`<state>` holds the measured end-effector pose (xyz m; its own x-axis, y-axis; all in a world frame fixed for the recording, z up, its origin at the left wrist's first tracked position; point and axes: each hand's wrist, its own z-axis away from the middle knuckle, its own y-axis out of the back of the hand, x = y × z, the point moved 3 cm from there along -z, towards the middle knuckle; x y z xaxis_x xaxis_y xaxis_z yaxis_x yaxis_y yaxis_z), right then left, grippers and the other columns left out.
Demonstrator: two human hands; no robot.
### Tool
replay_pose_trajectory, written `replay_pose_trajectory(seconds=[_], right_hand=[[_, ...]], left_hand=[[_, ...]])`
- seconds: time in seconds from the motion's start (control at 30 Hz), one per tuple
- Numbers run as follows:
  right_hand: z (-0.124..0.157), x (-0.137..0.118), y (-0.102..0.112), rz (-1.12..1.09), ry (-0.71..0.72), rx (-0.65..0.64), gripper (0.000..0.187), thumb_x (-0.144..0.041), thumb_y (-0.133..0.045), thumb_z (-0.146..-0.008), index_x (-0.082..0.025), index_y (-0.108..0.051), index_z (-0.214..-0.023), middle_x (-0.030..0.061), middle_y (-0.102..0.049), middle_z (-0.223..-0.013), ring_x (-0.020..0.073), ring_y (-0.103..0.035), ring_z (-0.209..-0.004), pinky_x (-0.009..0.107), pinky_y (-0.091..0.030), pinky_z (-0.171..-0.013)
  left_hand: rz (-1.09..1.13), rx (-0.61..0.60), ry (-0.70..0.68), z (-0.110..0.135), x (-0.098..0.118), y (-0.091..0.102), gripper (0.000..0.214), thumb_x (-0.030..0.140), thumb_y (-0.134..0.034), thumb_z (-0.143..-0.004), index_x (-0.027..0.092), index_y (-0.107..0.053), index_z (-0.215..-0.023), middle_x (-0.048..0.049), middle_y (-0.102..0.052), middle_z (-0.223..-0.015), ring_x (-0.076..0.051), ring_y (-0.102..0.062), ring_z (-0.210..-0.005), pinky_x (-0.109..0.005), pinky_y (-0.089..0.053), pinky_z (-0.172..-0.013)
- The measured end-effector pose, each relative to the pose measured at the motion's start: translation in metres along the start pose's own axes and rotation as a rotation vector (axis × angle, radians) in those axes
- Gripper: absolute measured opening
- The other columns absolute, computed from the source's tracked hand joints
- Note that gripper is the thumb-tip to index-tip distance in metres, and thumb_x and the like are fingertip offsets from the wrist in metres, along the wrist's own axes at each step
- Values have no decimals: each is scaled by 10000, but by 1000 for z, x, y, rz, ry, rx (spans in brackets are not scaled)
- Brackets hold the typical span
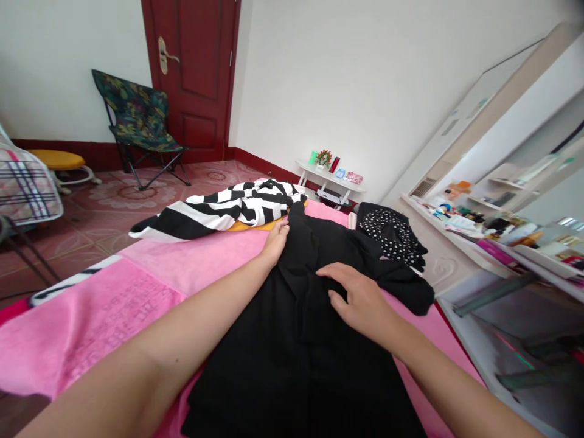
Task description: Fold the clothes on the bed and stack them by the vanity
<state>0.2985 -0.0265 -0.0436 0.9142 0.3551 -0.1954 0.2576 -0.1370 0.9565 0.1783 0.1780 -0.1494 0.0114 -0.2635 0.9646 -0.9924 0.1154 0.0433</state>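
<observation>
A black garment (310, 340) is spread over the pink blanket (219, 258), with creases and folded fabric near its upper part. At its upper left edge, my left hand (275, 242) rests against the cloth with its fingers reaching forward; its fingertips are partly hard to make out. My right hand (358, 298) lies over the middle right of the garment, fingers curved and the thumb apart from them. A black sleeve-like part stretches out to the right, past my right hand.
Beyond my left hand lies a black-and-white striped garment (246, 204). Polka-dot black clothing (392, 237) is heaped at the far right. A cluttered dressing table (474, 249) borders the right side. Farther back are a folding chair (134, 115), a yellow stool (59, 159) and a low white shelf (328, 177).
</observation>
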Motion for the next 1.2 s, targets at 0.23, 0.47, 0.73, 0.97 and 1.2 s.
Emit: replay_pose_trajectory(seconds=[0.23, 0.47, 0.73, 0.97, 1.2], right_hand=[[9, 25, -15, -183, -79, -10, 294, -263, -665, -741, -211, -614, -1026, 64, -573, -1219, 219, -573, -1053, 353, -446, -928], [18, -8, 24, -486, -299, 636, 201, -353, -608, -825, -203, -626, -958, 26, -659, -904, 178, -611, -810, 266, -488, -706], [47, -70, 10, -616, 119, -2, 350, -410, -470, -907, -177, -654, -722, 13, -629, -636, 114, -583, -589, 211, -426, -590], [-44, 44, -20, -369, -175, 390, 137, -175, -506, -829, -205, -640, -832, -7, -635, -777, 114, -588, -638, 234, -458, -644], [-96, 115, -81, -265, -179, 418, 513, -14, -492, -675, -280, -616, -1097, 26, -543, -1185, 85, -560, -651, 255, -490, -657]], left_hand=[[214, 51, 88, -1, -2, -1, 301, 206, -481, -859, 130, -562, -1138, -112, -609, -1186, -204, -555, -1118, -337, -391, -1002], [307, 43, 128, -1, 0, -1, 274, 182, -528, -847, 147, -577, -1114, -98, -620, -1173, -202, -563, -1109, -338, -402, -993], [332, 51, 155, 1, 5, -1, 309, 173, -577, -818, 154, -584, -1126, -106, -628, -1161, -215, -568, -1104, -358, -402, -997], [245, -36, 160, -19, 11, -8, 301, 119, -548, -776, 148, -650, -1058, -79, -682, -1025, -205, -619, -978, -351, -455, -929], [88, -92, 213, -86, 13, -29, 246, 92, -626, -710, 140, -707, -938, -51, -696, -768, -186, -647, -771, -351, -498, -849]])
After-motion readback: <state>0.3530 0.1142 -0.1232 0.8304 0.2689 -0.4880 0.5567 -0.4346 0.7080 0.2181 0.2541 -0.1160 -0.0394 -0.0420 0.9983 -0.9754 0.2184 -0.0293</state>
